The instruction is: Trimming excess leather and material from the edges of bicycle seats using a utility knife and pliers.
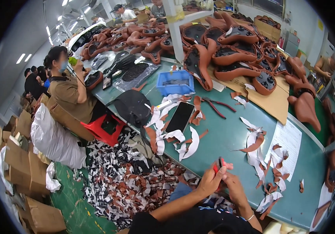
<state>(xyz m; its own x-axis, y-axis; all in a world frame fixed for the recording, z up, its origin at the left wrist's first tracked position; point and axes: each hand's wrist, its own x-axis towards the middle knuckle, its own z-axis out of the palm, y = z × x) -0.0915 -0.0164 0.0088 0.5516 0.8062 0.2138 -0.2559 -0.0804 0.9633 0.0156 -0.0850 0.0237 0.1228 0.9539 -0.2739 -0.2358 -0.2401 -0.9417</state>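
Looking down through the head camera, I have my hands meeting over the near edge of a green tabletop (222, 142). My left hand (209, 182) is closed around a red-and-black hand tool (215, 167); my right hand (233, 185) presses against it from the other side, but the fingers overlap, so I cannot tell whether that one grips the tool too.

The tabletop runs away from me, littered with curled white and brown scraps (255, 146), some lying over a printed sheet (293, 134) on my right. Ahead of the hands, I see a dark phone (178, 117) among more trimmings, red-handled pliers (219, 106) lying open, a blue bin (175, 89) and a black cloth item (130, 108). Beyond these, brown saddles (233, 57) are heaped high, some on flattened cardboard (274, 104), with a white post (174, 31) rising among them.

Down on my left, offcuts (132, 187) cover much of the green floor (64, 204), near a red stool (102, 133), a bulging white sack (54, 130) and stacked cartons (38, 169). A co-worker in brown (71, 91) sits at the table's left side; more people appear in the background, and strip lights (20, 58) glow overhead.
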